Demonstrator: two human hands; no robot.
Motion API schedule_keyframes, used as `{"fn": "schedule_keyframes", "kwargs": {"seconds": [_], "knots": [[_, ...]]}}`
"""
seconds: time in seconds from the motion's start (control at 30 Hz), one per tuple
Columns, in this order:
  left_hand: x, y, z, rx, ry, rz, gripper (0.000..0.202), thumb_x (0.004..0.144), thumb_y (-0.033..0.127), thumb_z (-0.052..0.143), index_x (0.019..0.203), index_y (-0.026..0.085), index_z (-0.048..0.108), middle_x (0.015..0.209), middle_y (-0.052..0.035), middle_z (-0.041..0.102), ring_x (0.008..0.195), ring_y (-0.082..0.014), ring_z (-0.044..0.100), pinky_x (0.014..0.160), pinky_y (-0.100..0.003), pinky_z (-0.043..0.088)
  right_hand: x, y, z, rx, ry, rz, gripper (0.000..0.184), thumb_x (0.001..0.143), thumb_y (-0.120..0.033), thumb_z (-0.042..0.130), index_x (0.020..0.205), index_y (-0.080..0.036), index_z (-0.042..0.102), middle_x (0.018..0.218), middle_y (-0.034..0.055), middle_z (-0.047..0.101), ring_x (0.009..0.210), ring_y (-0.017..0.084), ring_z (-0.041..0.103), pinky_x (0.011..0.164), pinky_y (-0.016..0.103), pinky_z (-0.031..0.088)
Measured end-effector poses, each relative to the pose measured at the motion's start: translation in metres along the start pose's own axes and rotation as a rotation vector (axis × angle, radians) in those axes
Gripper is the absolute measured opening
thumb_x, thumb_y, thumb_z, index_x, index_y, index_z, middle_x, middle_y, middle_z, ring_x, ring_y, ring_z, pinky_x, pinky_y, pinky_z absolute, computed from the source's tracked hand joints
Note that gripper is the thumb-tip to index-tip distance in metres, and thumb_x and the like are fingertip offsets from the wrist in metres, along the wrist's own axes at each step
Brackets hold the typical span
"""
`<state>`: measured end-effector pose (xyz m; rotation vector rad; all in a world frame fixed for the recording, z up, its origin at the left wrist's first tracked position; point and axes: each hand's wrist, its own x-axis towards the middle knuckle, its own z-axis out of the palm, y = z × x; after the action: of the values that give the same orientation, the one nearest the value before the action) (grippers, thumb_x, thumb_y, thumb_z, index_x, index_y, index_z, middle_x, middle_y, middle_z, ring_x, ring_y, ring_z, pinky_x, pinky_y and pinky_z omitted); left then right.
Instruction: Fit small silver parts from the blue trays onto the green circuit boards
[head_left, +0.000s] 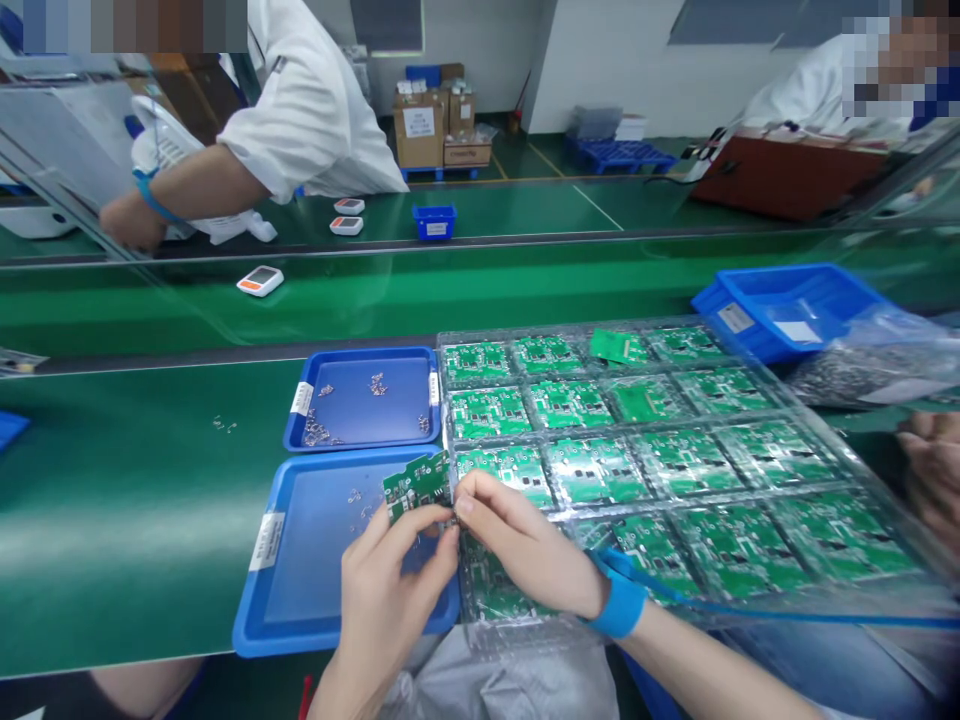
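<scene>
My left hand (pixel 390 590) grips a small green circuit board (pixel 417 483) by its lower edge, above the near blue tray (pixel 300 570). My right hand (pixel 521 545), with a blue wrist strap (pixel 621 600), pinches something tiny against that board's lower right corner; I cannot make out what it is. Both hands meet at the left edge of a clear plastic tray (pixel 862 470) filled with several green circuit boards. A second blue tray (pixel 360 397) behind holds scattered small metal parts.
A blue bin (pixel 787 305) and a bag of parts (pixel 877 365) lie to the right. Another person's hand (pixel 934 480) rests at the right edge. Across the green conveyor belt (pixel 450 290), a person in white handles a white device (pixel 172 160). Small white devices (pixel 259 281) lie on the belt.
</scene>
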<state>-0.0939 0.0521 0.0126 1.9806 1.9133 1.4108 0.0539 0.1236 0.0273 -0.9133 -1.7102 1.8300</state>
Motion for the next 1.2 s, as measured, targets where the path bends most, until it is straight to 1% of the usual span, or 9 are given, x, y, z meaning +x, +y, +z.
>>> {"fn": "schedule_keyframes", "kwargs": {"seconds": [0.13,0.23,0.33,0.5,0.6,0.8,0.9,1.07,1.2], "knots": [[0.000,-0.001,0.000,0.012,0.011,0.038,0.007,0.085,0.020,0.067,0.091,0.024,0.070,0.074,0.0047,0.070,0.060,-0.0078,0.064,0.062,-0.015,0.052,-0.001,0.001,0.002,-0.062,0.015,-0.030,0.045,0.097,-0.061,0.040,0.077,-0.021,0.044,0.072,-0.0043,0.036,0.067,0.012,0.034,0.061,0.027,0.032],[0.000,0.000,0.000,0.018,0.024,0.041,0.006,0.085,0.020,0.067,0.089,0.024,0.070,0.071,0.0050,0.070,0.058,-0.0081,0.064,0.060,-0.016,0.053,-0.002,0.000,0.002,-0.057,0.008,-0.017,0.046,0.097,-0.061,0.040,0.075,-0.021,0.043,0.069,-0.0047,0.037,0.065,0.012,0.035,0.059,0.026,0.033],[0.001,0.001,-0.001,0.023,0.054,0.041,0.006,0.085,0.020,0.066,0.086,0.024,0.070,0.070,0.0048,0.071,0.057,-0.0085,0.064,0.059,-0.017,0.053,-0.002,0.000,0.002,0.006,-0.028,0.023,0.048,0.096,-0.062,0.041,0.072,-0.021,0.042,0.065,-0.0056,0.038,0.061,0.011,0.035,0.058,0.026,0.033],[0.002,0.001,0.000,0.048,0.071,0.092,0.006,0.086,0.021,0.065,0.086,0.023,0.071,0.070,0.0039,0.072,0.056,-0.0095,0.065,0.057,-0.018,0.053,0.000,-0.001,0.002,0.183,-0.121,0.092,0.049,0.095,-0.062,0.045,0.069,-0.021,0.042,0.059,-0.0064,0.039,0.054,0.009,0.035,0.053,0.025,0.032],[0.001,0.000,-0.001,0.047,0.070,0.103,0.006,0.087,0.022,0.065,0.087,0.023,0.070,0.071,0.0038,0.072,0.056,-0.0086,0.064,0.057,-0.017,0.052,0.000,-0.001,0.002,0.204,-0.136,0.097,0.048,0.095,-0.062,0.045,0.069,-0.021,0.042,0.058,-0.0064,0.040,0.053,0.009,0.035,0.052,0.026,0.031],[-0.003,0.000,-0.003,0.030,0.041,0.078,0.008,0.089,0.029,0.067,0.094,0.024,0.071,0.073,0.0041,0.070,0.057,-0.0070,0.064,0.059,-0.015,0.053,-0.006,-0.003,0.004,0.082,-0.057,0.035,0.049,0.096,-0.064,0.040,0.071,-0.021,0.041,0.062,-0.0066,0.036,0.057,0.009,0.032,0.054,0.026,0.030],[-0.004,0.003,-0.003,0.013,0.078,0.069,0.007,0.090,0.028,0.066,0.093,0.024,0.071,0.075,0.0029,0.071,0.060,-0.0075,0.067,0.062,-0.015,0.055,-0.008,-0.003,0.006,0.063,-0.042,0.017,0.049,0.096,-0.065,0.040,0.073,-0.021,0.041,0.064,-0.0059,0.036,0.059,0.010,0.032,0.055,0.027,0.030],[-0.004,0.003,-0.002,0.102,0.154,0.191,0.009,0.087,0.016,0.067,0.090,0.022,0.073,0.081,-0.0014,0.076,0.068,-0.0132,0.073,0.069,-0.022,0.059,-0.011,-0.003,0.009,0.096,-0.003,-0.021,0.046,0.097,-0.063,0.040,0.076,-0.021,0.041,0.066,-0.0056,0.033,0.062,0.011,0.032,0.057,0.026,0.031],[-0.004,0.005,-0.003,0.163,0.206,0.253,0.011,0.085,0.011,0.068,0.088,0.022,0.070,0.081,-0.0024,0.077,0.071,-0.0143,0.074,0.069,-0.022,0.059,-0.014,-0.005,0.011,0.038,0.053,-0.072,0.044,0.099,-0.059,0.038,0.076,-0.021,0.041,0.067,-0.0048,0.034,0.063,0.011,0.032,0.057,0.026,0.031]]}}
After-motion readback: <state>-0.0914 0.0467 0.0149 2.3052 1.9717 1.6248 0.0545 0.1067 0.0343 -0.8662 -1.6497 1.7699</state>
